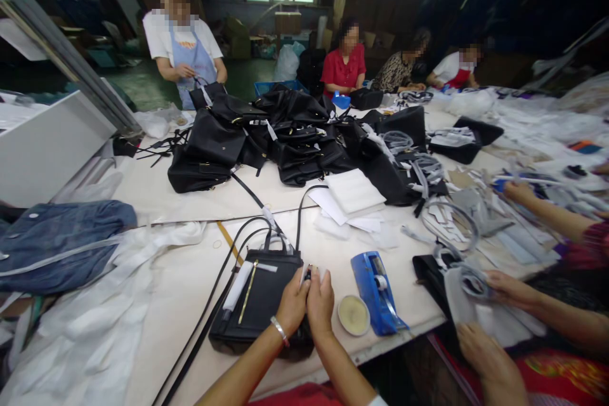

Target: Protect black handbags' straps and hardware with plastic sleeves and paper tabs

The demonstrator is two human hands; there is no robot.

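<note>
A black handbag point(267, 295) with a gold zip and a white-wrapped strip lies on the table in front of me, its long straps trailing to the left. At its right edge my left hand point(293, 299), with a silver bracelet on the wrist, is closed. Pressed close beside it, my right hand point(320, 302) is closed too. Between the fingertips of both shows a small dark piece with a pale bit, mostly hidden, perhaps part of the bag. Just right of my right hand are a round tin point(353, 315) and a blue tape dispenser point(379, 295).
Black bags point(209, 146) are heaped across the table's middle. White foam sheets point(356, 191) lie before them. A denim garment point(66, 244) and white wrapping point(102, 311) cover the left. At right, a co-worker's hands point(511, 290) handle wrapped straps; several people work behind.
</note>
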